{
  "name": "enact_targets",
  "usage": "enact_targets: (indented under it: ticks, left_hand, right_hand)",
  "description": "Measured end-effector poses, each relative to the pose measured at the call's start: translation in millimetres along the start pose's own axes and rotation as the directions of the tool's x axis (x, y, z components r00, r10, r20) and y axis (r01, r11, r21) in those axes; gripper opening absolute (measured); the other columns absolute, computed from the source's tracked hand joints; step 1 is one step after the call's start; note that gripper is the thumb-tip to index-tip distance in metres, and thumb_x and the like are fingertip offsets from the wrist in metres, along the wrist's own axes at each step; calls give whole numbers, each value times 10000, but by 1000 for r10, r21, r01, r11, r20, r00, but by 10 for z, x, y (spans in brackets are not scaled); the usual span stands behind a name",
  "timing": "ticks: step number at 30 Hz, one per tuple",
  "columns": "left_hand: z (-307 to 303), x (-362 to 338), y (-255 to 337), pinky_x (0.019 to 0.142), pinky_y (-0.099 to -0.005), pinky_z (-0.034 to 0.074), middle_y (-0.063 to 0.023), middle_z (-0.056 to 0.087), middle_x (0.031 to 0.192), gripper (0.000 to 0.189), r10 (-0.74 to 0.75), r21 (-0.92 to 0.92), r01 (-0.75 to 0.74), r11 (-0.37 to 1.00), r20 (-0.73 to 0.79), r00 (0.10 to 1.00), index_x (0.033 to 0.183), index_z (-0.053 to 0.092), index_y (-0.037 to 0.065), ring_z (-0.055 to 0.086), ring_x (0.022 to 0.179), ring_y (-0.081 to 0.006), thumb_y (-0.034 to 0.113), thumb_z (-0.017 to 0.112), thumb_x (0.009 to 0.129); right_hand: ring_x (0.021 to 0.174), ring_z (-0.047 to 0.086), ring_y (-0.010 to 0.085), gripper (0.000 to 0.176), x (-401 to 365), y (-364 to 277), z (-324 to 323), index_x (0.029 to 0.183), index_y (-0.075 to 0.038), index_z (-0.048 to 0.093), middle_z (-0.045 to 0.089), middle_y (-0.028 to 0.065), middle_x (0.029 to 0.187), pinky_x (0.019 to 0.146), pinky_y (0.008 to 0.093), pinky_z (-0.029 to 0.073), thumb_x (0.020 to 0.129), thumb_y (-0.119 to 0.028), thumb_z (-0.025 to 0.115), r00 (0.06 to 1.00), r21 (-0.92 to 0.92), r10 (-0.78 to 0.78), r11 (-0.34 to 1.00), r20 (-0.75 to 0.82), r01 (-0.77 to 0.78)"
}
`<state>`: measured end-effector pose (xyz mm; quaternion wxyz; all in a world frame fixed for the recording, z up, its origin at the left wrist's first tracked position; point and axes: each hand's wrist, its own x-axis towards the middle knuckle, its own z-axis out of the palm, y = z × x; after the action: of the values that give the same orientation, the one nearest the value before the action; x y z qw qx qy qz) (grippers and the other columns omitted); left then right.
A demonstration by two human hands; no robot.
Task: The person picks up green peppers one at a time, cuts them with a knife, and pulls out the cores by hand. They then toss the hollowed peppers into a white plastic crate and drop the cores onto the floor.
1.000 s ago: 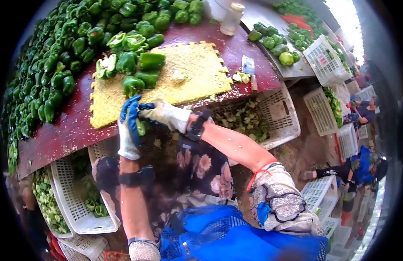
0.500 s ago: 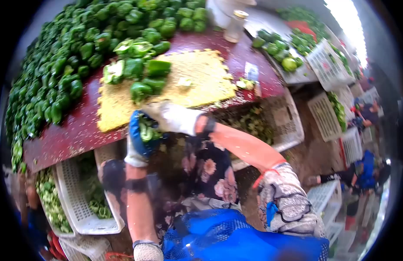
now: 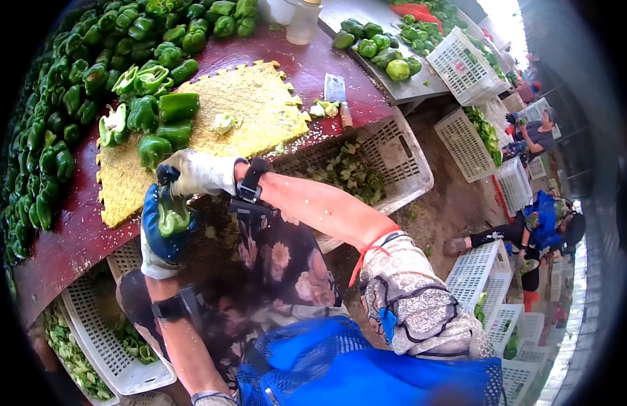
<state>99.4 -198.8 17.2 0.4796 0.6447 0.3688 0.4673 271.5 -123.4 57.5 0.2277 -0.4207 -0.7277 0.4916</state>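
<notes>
My left hand, in a blue-and-white glove, is wrapped round a cut green bell pepper whose pale inside faces up. Just above it, my right hand, in a whitish glove, has its fingers curled together at the pepper's upper edge. What is between them is hidden; a dark patch shows at the fingertips. Both hands are at the near edge of a yellow foam mat. On the mat sit green peppers, some cut open, and a pale pepper core.
A cleaver lies on the dark red table beside pepper scraps. Whole peppers are heaped at the left. Below the table edge stand white crates with trimmings. At the right, a person in blue is near more crates.
The view has shifted, so the table and mat appear lower and further left. Both hands stay together at the pepper, and its cut inside shows more clearly.
</notes>
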Motion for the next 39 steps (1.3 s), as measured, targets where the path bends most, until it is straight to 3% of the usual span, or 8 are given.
enact_targets:
  ticks: [16,18,22,24,26,31,34,39]
  left_hand:
    - [137,212,388,728,-274,555,-82,591,1299,411,-232,-683,331,651,236,944,1439,452,61,607,1076,-154,205,450,1054]
    - [156,200,349,828,-319,550,-97,582,1326,400,-184,-781,377,498,330,926,1413,477,39,604,1109,-180,220,433,1059]
    - [296,251,232,1053,-343,421,-103,576,1347,410,337,-112,-319,941,219,916,1377,523,-4,562,1195,-195,168,530,1004]
    - [502,239,742,1063,-329,408,-119,572,1353,414,-244,-463,366,808,304,921,1352,534,-31,547,1219,-196,164,563,989]
    - [521,290,496,842,-260,516,-93,649,1169,432,-35,-123,77,989,312,949,1392,516,22,625,960,-123,204,554,1002]
    - [112,146,242,598,-371,573,-129,678,1008,558,-266,-742,387,547,284,921,1515,340,106,674,729,-259,407,406,1050]
    - [36,152,171,629,-410,593,-178,678,1070,610,-255,-851,411,327,339,906,1513,331,101,700,802,-303,475,390,1036]
    - [-123,-24,305,694,-389,614,-187,670,1105,618,-322,-911,138,389,6,947,1482,387,77,702,816,-291,491,409,1023]
  right_hand:
    - [798,608,74,248,-261,316,-309,1089,-62,668,661,-13,940,738,234,527,845,-106,686,949,551,-307,781,-69,292]
    - [910,620,92,360,-536,10,-432,1184,-59,638,667,12,1019,828,244,532,829,-94,689,998,619,49,783,30,-57]
    - [856,623,74,464,-734,388,-662,1251,13,582,674,37,1029,761,209,535,796,5,675,981,710,-152,703,116,25]
    - [769,620,82,478,-972,360,-755,1257,5,594,685,29,972,723,203,530,782,11,652,991,745,-50,664,121,-57]
    - [831,639,138,460,-1123,591,-876,1211,-25,637,690,51,952,742,260,543,753,-47,681,993,608,-9,791,118,-65]
    - [909,673,210,461,-1749,308,-1340,1231,-48,647,718,95,1027,842,349,535,797,-191,712,965,-178,261,951,32,-251]
    - [1095,654,336,476,-1830,659,-1428,1278,-95,638,676,188,1165,972,460,486,832,-254,690,810,-907,576,276,-108,-318]
    - [1076,629,354,389,-1525,397,-1167,1241,-85,610,636,196,1201,966,442,495,939,-325,555,956,-729,56,634,-288,-257]
